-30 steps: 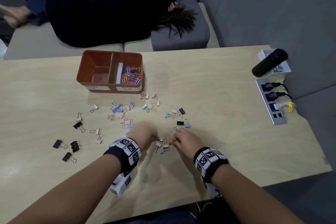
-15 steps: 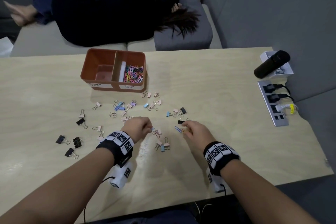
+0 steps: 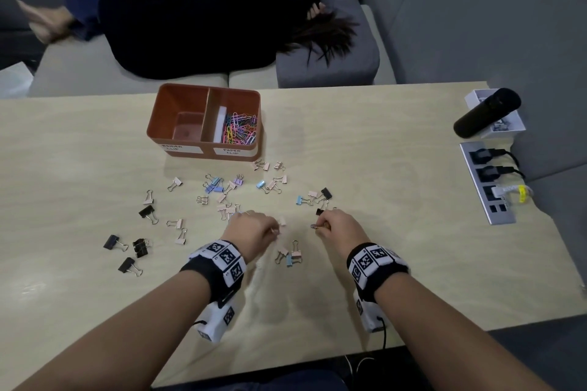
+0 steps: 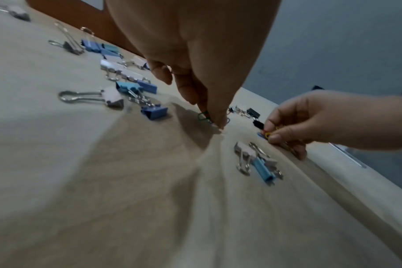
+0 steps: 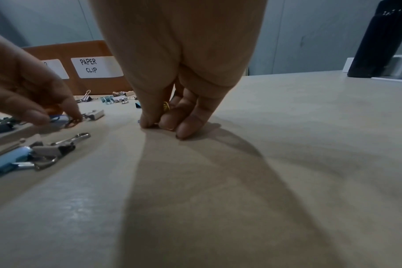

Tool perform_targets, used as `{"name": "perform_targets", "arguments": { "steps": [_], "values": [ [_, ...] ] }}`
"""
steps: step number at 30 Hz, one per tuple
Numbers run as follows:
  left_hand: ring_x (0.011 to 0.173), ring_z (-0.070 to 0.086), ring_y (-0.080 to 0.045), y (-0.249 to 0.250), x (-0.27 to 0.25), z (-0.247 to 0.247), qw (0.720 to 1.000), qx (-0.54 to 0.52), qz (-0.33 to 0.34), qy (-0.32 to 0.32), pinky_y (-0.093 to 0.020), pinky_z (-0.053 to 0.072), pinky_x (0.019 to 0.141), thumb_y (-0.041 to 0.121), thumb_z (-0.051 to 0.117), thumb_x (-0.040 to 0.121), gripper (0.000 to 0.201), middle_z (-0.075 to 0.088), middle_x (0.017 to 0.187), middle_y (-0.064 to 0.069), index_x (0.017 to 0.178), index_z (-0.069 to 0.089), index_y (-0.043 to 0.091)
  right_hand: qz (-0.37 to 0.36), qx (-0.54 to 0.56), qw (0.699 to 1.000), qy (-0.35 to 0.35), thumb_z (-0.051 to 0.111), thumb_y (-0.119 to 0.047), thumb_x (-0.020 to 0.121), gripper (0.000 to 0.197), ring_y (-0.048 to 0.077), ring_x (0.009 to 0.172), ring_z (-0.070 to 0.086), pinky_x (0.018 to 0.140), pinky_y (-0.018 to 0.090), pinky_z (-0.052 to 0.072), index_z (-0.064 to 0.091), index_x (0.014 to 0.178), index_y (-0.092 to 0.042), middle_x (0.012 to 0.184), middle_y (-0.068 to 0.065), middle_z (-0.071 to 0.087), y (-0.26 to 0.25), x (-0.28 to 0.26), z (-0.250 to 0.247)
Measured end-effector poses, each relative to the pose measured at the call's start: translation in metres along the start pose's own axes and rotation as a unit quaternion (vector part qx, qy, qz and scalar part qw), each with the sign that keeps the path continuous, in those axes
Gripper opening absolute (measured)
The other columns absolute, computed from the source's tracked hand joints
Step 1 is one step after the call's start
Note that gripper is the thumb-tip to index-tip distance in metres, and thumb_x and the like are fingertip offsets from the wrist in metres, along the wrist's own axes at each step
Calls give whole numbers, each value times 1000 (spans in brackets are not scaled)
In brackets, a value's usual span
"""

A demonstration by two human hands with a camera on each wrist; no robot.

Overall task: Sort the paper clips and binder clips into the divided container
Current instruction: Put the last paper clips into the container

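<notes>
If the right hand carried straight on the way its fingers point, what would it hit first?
The right hand points down at the table, fingertips seemingly already touching it while pinching paper clips. It would likely meet the tabletop first.

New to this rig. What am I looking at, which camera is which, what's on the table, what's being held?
No robot: a person sorting clips with bare hands. One camera is head-worn, looking down; the other two sit on the wrists, looking along the fingers. On the table stands an orange divided container: paper clips on its right side, nothing visible in the left. Binder clips lie scattered in front. The left hand pinches coloured paper clips at the tabletop; the right hand pinches a yellow one and presses another down.
</notes>
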State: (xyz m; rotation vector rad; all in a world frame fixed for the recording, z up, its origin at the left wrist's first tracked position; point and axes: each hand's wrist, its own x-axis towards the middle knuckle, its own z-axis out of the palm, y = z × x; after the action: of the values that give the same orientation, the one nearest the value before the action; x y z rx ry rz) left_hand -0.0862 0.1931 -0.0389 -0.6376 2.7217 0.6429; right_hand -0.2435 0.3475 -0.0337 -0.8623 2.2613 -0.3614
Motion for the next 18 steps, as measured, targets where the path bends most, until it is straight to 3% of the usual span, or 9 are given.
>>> {"name": "perform_targets", "arguments": {
  "steps": [4,7,12,18],
  "values": [
    [104,58,-17,-7,4,-8,998,-35,-44,32,-35,39,95,39,58,89,27,69,99,9,113,60,28,-7,-33,999,-15,59,-22,89,13,25,94,57,83,35,45,65,93,-11,99,5,53,-3,3,-1],
    [103,57,-17,-9,3,-10,998,-38,-34,27,-35,38,94,38,59,88,25,68,98,9,112,59,28,-22,-47,998,-16,58,-21,90,10,25,96,59,84,36,48,65,91,-14,98,1,51,-4,2,0],
    [113,52,-17,-6,3,-10,1000,25,11,-4,-35,34,94,37,53,91,25,65,111,11,115,59,34,-41,-67,997,11,55,-21,92,11,23,96,57,78,31,44,64,94,-15,105,2,55,-4,-3,0],
    [111,50,-18,1,15,-15,997,71,15,-23,-34,35,91,39,53,91,16,64,107,11,102,62,32,-11,-3,1000,17,56,-17,89,15,26,92,59,83,36,49,60,103,-16,100,5,62,-5,-5,0]
  ]
}}
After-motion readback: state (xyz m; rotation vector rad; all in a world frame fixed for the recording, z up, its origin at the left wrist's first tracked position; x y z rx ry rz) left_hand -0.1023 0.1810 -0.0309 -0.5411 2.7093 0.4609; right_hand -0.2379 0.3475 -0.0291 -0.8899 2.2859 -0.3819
